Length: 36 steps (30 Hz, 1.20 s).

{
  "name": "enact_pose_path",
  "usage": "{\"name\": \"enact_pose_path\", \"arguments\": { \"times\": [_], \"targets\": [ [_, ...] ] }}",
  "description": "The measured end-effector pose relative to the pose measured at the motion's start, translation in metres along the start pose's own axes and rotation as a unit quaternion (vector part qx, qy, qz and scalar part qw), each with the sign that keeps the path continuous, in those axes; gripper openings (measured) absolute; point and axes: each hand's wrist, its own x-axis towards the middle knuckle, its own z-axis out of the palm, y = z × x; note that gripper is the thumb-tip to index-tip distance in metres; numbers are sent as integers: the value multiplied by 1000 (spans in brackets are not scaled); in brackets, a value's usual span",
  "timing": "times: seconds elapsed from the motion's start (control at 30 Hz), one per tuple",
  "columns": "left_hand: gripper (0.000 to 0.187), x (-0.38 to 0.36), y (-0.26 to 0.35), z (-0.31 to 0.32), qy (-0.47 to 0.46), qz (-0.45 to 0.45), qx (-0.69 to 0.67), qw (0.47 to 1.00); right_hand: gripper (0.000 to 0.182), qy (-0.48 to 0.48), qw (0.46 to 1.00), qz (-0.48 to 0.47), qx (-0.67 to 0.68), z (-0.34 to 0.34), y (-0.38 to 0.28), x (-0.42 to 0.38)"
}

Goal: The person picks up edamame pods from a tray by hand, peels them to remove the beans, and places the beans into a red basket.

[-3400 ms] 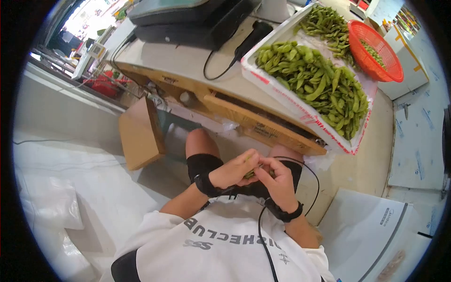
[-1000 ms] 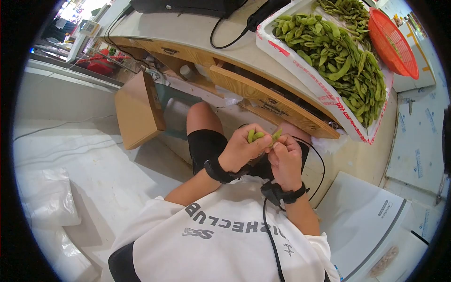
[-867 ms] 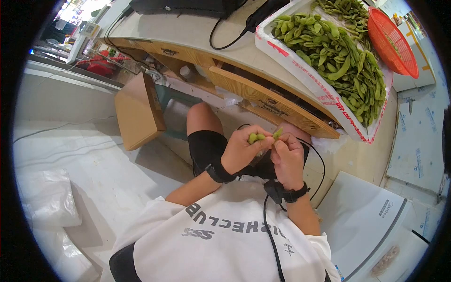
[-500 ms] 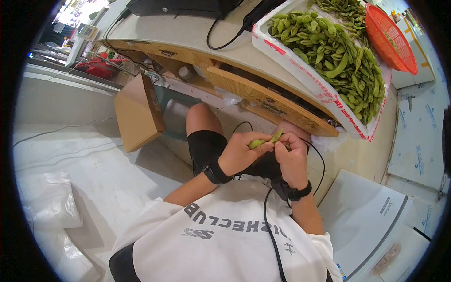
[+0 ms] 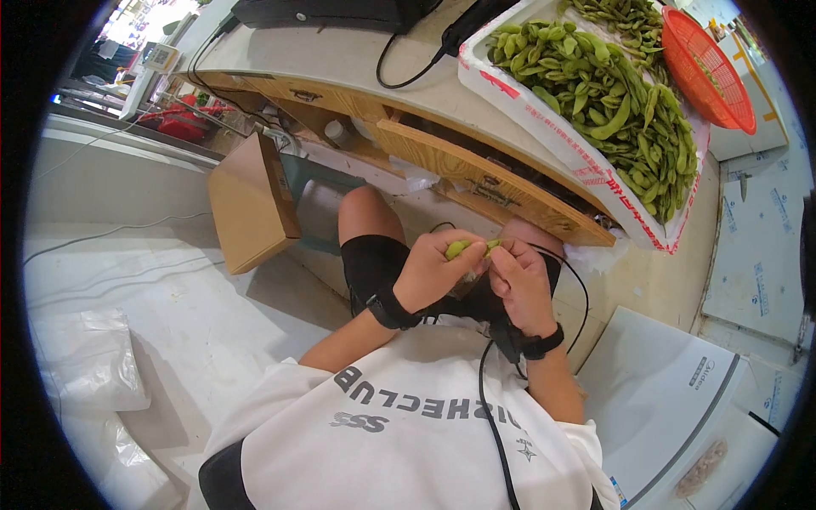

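My left hand (image 5: 435, 270) is closed around a green soybean pod (image 5: 457, 249), which sticks out between thumb and fingers. Another bit of green pod (image 5: 492, 245) shows where the fingertips of both hands meet, above my lap. My right hand (image 5: 522, 282) pinches this pod from the other side; its far end is hidden by the fingers. Beyond my hands, a heap of green soybean pods (image 5: 599, 102) fills a white foam box (image 5: 557, 132) on the counter.
A red plastic basket (image 5: 710, 72) leans at the box's far right corner. Below the counter, a wooden drawer (image 5: 493, 183) stands pulled out close to my knees. A cardboard box (image 5: 248, 204) is on the left, a white fridge (image 5: 659, 382) on the right. A black cable (image 5: 483, 399) runs over my shirt.
Both hands have moved slightly and the fingertips have come closer together. Less of the pod between them shows, and the right fingers are more curled.
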Motion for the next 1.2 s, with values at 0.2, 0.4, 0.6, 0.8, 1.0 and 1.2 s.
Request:
{"name": "enact_pose_path", "arguments": {
  "times": [0.2, 0.4, 0.6, 0.8, 1.0, 1.2],
  "targets": [
    [18, -4, 17, -4, -23, -42, -15, 999, 16, -38, 995, 5, -87, -9, -5, 5],
    [19, -6, 11, -1, -12, -54, -47, 997, 13, -40, 991, -32, -122, -11, 4, 2],
    [19, -8, 19, -1, -14, -57, -59, 997, 12, -49, 993, -56, -95, -11, 6, -4],
    [19, -9, 32, -1, -25, -121, -143, 982, 18, -77, 992, -73, -72, -12, 5, -6],
    [19, -11, 33, -2, -27, -118, -133, 984, 19, -65, 992, -83, -73, -17, -5, -10],
    [22, -12, 48, -9, -64, -161, -146, 974, 14, -19, 929, -243, -278, -9, -24, -12]
  ]
}}
